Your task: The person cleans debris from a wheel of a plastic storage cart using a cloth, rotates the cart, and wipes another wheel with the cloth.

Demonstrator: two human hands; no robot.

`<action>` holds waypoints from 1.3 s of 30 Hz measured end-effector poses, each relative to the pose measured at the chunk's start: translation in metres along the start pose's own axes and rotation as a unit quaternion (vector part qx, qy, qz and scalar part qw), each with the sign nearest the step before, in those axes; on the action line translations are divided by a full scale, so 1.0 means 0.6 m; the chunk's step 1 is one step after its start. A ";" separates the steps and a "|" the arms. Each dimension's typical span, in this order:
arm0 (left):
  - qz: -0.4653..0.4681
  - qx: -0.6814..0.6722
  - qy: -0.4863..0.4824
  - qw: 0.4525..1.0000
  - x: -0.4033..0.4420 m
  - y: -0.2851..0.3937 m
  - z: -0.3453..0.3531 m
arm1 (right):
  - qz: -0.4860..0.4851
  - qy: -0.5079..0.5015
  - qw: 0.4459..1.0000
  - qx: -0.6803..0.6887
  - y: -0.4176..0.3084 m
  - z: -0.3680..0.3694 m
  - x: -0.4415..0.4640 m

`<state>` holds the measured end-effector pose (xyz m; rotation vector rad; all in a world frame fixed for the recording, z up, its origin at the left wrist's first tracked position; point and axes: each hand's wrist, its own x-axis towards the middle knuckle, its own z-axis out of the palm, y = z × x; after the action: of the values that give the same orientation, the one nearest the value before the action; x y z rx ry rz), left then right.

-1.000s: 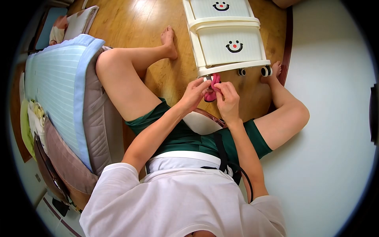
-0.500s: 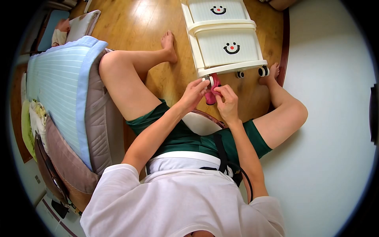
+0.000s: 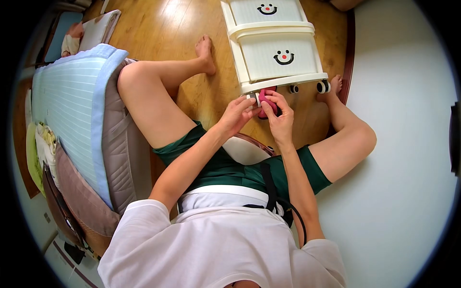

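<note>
A white plastic drawer cabinet [image 3: 278, 59] with smiley faces lies tipped on the floor, its caster end toward me. My left hand [image 3: 235, 115] has its fingers closed round a white-and-dark caster wheel [image 3: 255, 99] at the cabinet's near left corner. My right hand [image 3: 281, 119] pinches a crumpled pink cloth [image 3: 267, 100] and presses it against the right side of that wheel. A dark patch shows at the cloth's lower right. Part of the wheel is hidden by my fingers and the cloth.
Two more casters, a middle one [image 3: 294, 89] and a right one [image 3: 323, 87], stick out from the cabinet. A bed with a blue striped mat [image 3: 72, 110] stands on my left, a pale wall [image 3: 403, 144] on my right. Wooden floor [image 3: 163, 38] lies ahead.
The pink cloth, which hung down below the wheel, is now bunched up and wrapped further to its right side. My right hand has shifted slightly up; my left hand stays on the wheel.
</note>
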<state>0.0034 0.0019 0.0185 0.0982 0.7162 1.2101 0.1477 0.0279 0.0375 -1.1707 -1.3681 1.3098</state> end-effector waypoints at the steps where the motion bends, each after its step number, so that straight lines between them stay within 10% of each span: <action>1: 0.000 -0.005 0.000 1.000 -0.001 0.000 0.000 | 0.015 -0.006 1.000 0.003 -0.013 0.003 0.001; 21: -0.020 0.014 0.011 1.000 0.014 0.006 -0.013 | -0.044 0.021 0.994 0.098 0.016 -0.009 -0.005; 39: -0.002 0.020 0.020 1.000 0.011 -0.004 -0.016 | -0.002 0.055 0.988 -0.145 -0.003 0.041 0.029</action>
<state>0.0011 0.0038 0.0068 0.1062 0.7760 1.1961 0.1206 0.0413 0.0376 -1.4124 -1.5137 1.0495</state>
